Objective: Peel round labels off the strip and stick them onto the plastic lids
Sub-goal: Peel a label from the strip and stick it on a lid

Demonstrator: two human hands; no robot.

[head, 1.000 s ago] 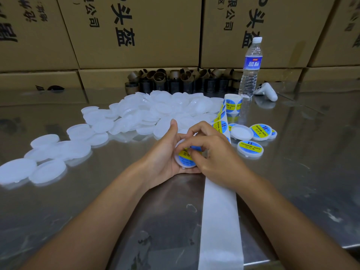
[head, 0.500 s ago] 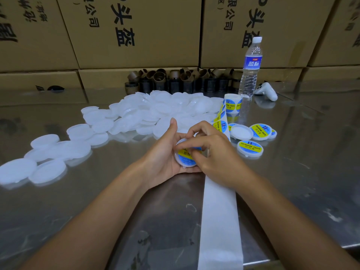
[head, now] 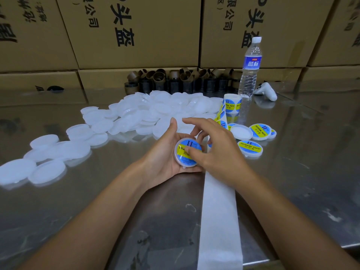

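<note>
Our left hand (head: 165, 154) cradles a lid (head: 180, 157) in its curled fingers, just above the table (head: 292, 172). Our right hand (head: 220, 152) is spread loose and grips nothing, with its thumb pressing the blue-and-yellow label (head: 191, 145) on that lid. The backing strip (head: 219, 221) runs from the near edge, under our right hand, to the roll (head: 231, 103). Bare lids (head: 148, 115) lie heaped at the far left, and finished lids (head: 250, 149) sit to the right.

I see my left hand (head: 165, 158) cupping a white lid (head: 184, 159), its blue-and-yellow label facing up. My right hand (head: 220, 151) spreads its fingers above it, with the thumb (head: 192, 152) pressing on the label. The white backing strip (head: 218, 211) runs down the counter (head: 292, 182). Bare lids (head: 148, 115) are heaped to the left and labelled lids (head: 250, 149) lie to the right.
</note>
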